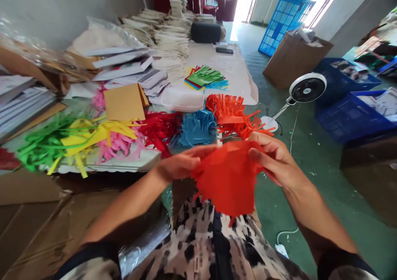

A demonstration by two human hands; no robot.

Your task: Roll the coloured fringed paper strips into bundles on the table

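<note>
1. The person's right hand (273,160) curls over the right edge of a sheet of red fringed paper (228,176), its fingers bent and closed firmly on the paper.
2. The left hand (178,167) comes in from the other side, fingers almost straight along the sheet's upper left edge. I cannot tell whether its thumb pinches the paper.
3. The sheet is held up between both hands, above the person's patterned top (198,247).
4. Just beyond, on a long table (223,73), lie heaps of orange (225,112), blue (197,129), red (159,129), pink (118,145), yellow (89,135) and green (46,141) fringed paper.
5. A plastic tub (182,100) sits behind them.
6. A white fan (307,88) and blue crates (350,114) stand on the green floor (310,180), right of the table.
</note>
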